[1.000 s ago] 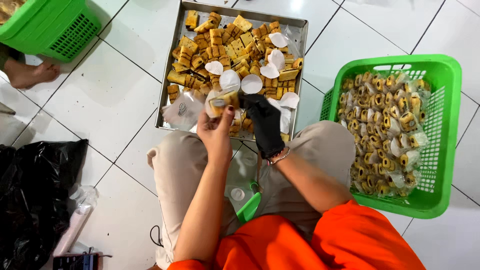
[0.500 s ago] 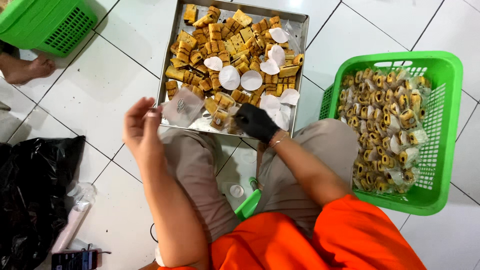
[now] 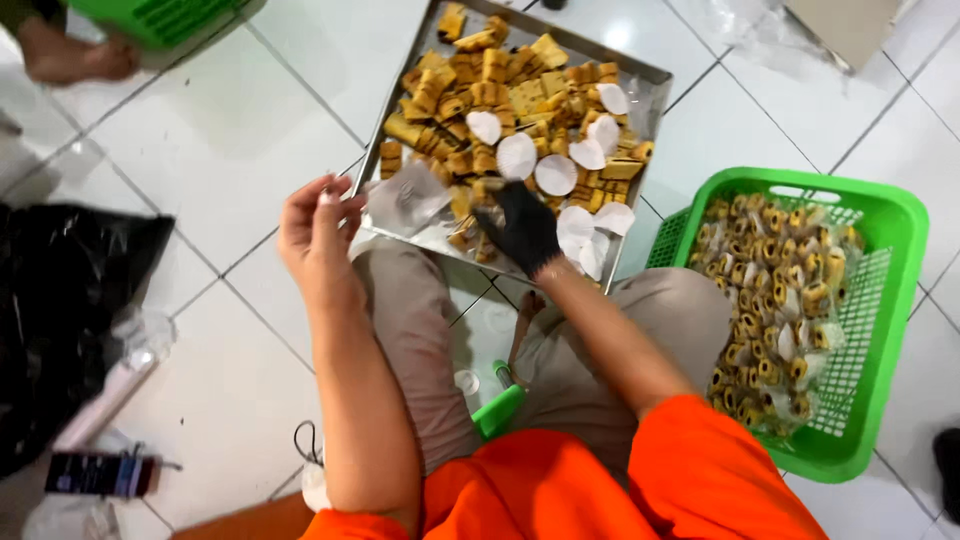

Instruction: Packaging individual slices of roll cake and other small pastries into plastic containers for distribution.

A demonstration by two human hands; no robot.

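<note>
A metal tray (image 3: 652, 82) on the white tiled floor holds several yellow-brown pastry pieces (image 3: 480, 85) and white paper rounds (image 3: 516, 155). My right hand (image 3: 522, 228), in a black glove, reaches into the tray's near edge with its fingers curled around a pastry piece (image 3: 483, 188). My bare left hand (image 3: 315, 228) hovers by the tray's near left corner. Its fingertips are bunched beside a clear plastic wrapper (image 3: 405, 198); whether they grip it is unclear. My knees in beige trousers lie under both arms.
A green basket (image 3: 885, 215) at right holds several wrapped pastries. Another green basket (image 3: 150, 15) and another person's foot (image 3: 75, 58) are at top left. A black bag (image 3: 60, 300) lies at left, and a small green object (image 3: 500, 408) sits between my legs.
Both hands held a pastry together above the tray's edge. My left hand then swung out left and came back toward the tray corner. My gloved right hand dropped onto the pastries.
</note>
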